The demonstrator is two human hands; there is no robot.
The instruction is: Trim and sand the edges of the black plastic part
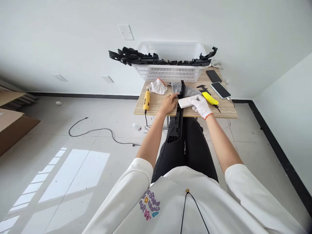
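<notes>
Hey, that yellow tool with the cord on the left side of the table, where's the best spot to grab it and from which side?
Probably around the middle of the yellow tool's body. It lies flat with its length running front to back, and its cord leaves the near end over the table edge. Coming down from above with the bare left hand, the closer one, looks easiest.

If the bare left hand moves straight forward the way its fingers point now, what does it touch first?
Probably the long black plastic part: the left hand points right and slightly away, its fingers almost touching it. The exact gap is hard to judge.
</notes>
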